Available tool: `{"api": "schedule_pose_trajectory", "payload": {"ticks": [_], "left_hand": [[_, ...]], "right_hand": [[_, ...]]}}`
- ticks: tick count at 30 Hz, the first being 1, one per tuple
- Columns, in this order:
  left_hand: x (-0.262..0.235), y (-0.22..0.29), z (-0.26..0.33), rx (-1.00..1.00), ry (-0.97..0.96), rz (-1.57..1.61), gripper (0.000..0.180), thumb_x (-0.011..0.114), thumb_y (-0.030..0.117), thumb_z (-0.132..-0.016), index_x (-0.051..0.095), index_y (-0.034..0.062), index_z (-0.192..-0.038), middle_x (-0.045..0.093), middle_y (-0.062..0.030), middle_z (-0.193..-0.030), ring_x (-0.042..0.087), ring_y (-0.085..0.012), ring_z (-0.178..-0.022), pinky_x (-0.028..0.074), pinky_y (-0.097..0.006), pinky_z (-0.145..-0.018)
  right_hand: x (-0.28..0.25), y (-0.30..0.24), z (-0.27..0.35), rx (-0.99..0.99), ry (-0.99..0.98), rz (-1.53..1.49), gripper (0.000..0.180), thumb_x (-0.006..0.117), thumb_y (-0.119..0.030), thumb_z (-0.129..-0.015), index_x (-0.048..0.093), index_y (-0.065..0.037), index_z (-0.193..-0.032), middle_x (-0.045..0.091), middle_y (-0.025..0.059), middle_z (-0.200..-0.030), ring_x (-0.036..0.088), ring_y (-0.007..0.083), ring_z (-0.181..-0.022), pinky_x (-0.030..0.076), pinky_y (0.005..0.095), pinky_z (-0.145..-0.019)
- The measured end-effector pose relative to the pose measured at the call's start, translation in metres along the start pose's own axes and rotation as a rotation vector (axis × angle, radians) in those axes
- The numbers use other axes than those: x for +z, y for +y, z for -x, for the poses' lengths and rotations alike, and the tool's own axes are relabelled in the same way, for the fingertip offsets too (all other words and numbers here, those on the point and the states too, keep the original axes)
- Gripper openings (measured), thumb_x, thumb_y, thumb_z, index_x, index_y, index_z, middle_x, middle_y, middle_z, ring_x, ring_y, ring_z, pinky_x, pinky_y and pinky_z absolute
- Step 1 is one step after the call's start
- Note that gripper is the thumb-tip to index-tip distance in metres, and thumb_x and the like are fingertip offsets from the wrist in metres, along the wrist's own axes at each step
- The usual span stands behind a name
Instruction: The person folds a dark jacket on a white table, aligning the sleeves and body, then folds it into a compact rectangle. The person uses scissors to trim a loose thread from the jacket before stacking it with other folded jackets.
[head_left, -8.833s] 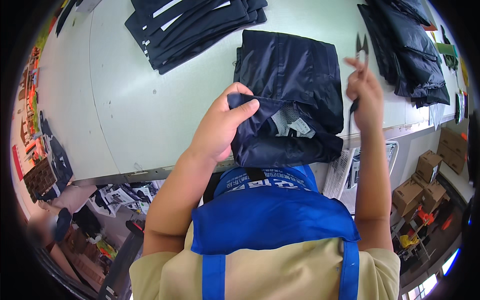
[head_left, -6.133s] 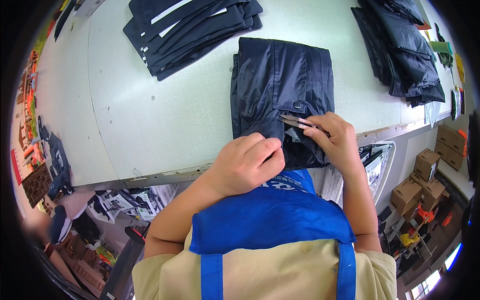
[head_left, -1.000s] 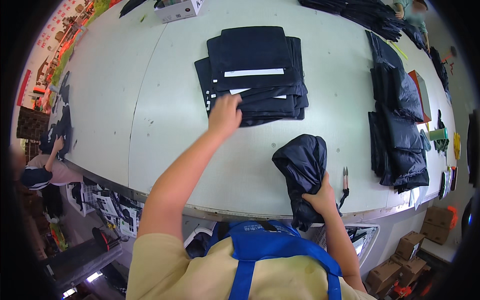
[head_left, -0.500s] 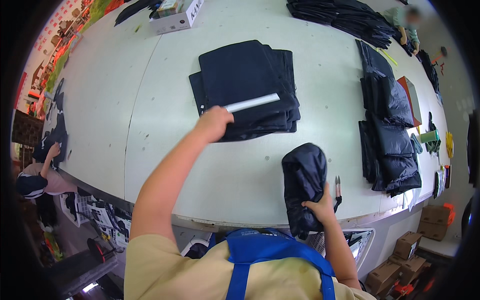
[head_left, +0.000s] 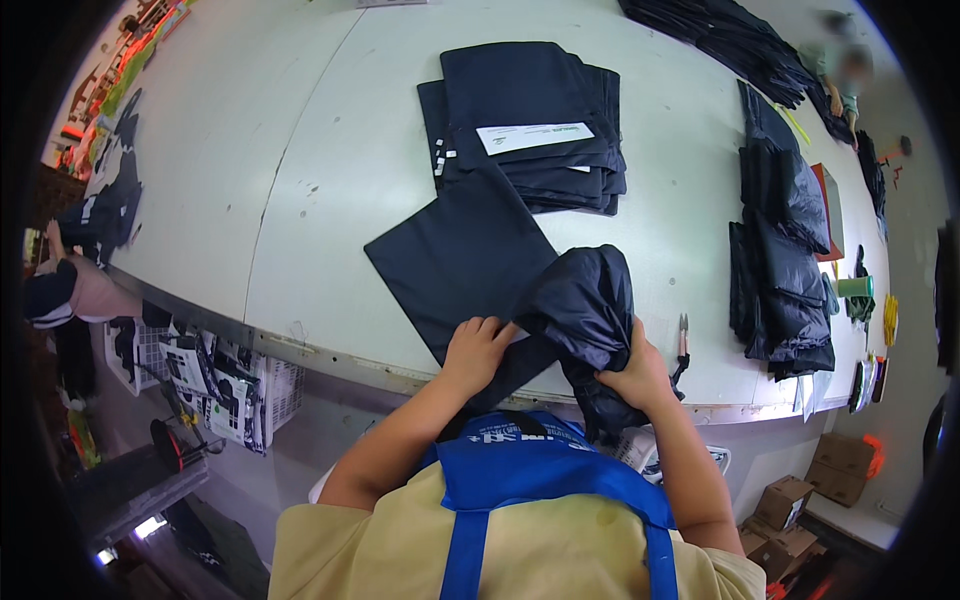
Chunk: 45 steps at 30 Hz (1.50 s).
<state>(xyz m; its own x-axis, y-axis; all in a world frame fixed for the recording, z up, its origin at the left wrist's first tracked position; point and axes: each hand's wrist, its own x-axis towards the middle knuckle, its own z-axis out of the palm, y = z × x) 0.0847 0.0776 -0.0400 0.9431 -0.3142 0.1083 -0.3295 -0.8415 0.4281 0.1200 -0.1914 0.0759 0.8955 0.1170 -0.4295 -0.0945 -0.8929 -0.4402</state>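
A flat, dark square cloth piece [head_left: 462, 250] lies slantwise at the table's near edge, its far corner touching a stack of similar dark pieces [head_left: 510, 90]. My left hand [head_left: 475, 355] is closed on its near part, fingers curled over the cloth. In my right hand [head_left: 640, 375] is a shiny dark fabric bundle [head_left: 580, 305], gripped at its right side with the thumb in front. The bundle's upper end overlaps the cloth piece, and its lower end hangs by the table edge. A white printed strip [head_left: 535, 137] rests on the stack.
Small snips [head_left: 683, 345] lie right of my right hand. Folded shiny dark bundles [head_left: 785, 250] line the table's right side, beside a green spool [head_left: 855, 287]. More dark garments [head_left: 720, 45] lie at the far right, near a co-worker. Another person works at the far left.
My left hand has come from the stack to the near edge, bringing a dark square cloth piece. The bundle in my right hand has tipped left over it. The whole view has shifted.
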Motion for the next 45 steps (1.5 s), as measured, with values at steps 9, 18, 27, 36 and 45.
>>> {"api": "schedule_pose_trajectory", "payload": {"ticks": [9,18,27,36,45], "left_hand": [[-0.013,-0.026,-0.007,-0.025,-0.113,0.062,0.044,0.061,0.013,-0.080,0.057,0.0162,-0.123,0.055,-0.0098,-0.098,0.058,-0.0301,-0.092,0.051,-0.038,-0.078],[-0.058,-0.005,-0.027,-0.003,0.077,0.064,0.013,0.051,0.004,-0.082,0.054,0.0044,-0.095,0.049,-0.0118,-0.096,0.055,-0.0305,-0.087,0.051,-0.039,-0.074],[-0.100,0.023,-0.028,0.075,0.123,0.099,0.016,0.058,0.001,-0.074,0.053,0.0046,-0.089,0.054,-0.0124,-0.086,0.057,-0.0326,-0.082,0.050,-0.041,-0.071],[-0.081,0.033,-0.003,0.337,0.586,0.321,0.053,0.068,0.005,-0.065,0.055,0.0045,-0.117,0.058,-0.0128,-0.114,0.057,-0.0337,-0.103,0.046,-0.045,-0.088],[-0.050,0.014,-0.031,0.134,0.551,0.629,0.064,0.062,-0.005,-0.077,0.047,0.0103,-0.138,0.059,-0.0199,-0.125,0.061,-0.0338,-0.110,0.049,-0.035,-0.094]], "right_hand": [[0.004,0.014,0.017,-0.127,-0.101,0.198,0.094,0.075,-0.025,-0.059,0.030,-0.006,-0.140,0.061,0.0231,-0.109,0.061,0.0412,-0.099,0.051,0.0444,-0.085],[0.006,-0.014,0.020,-0.555,-0.159,0.449,0.090,0.074,-0.023,-0.058,0.038,-0.007,-0.139,0.062,0.0174,-0.093,0.063,0.0364,-0.088,0.051,0.0436,-0.079],[0.008,-0.042,-0.002,-0.082,0.055,0.297,0.091,0.073,-0.026,-0.062,0.034,-0.008,-0.142,0.064,0.0192,-0.096,0.065,0.0369,-0.088,0.053,0.0444,-0.079],[0.022,-0.037,-0.013,-0.088,0.173,-0.549,0.060,0.076,-0.023,-0.062,0.059,0.006,-0.112,0.068,0.0216,-0.105,0.065,0.0343,-0.098,0.048,0.0369,-0.089],[0.013,-0.050,-0.013,-0.050,0.103,-1.145,0.047,0.066,-0.004,-0.071,0.053,0.006,-0.116,0.066,0.0148,-0.104,0.063,0.0211,-0.094,0.048,0.0307,-0.085]]}}
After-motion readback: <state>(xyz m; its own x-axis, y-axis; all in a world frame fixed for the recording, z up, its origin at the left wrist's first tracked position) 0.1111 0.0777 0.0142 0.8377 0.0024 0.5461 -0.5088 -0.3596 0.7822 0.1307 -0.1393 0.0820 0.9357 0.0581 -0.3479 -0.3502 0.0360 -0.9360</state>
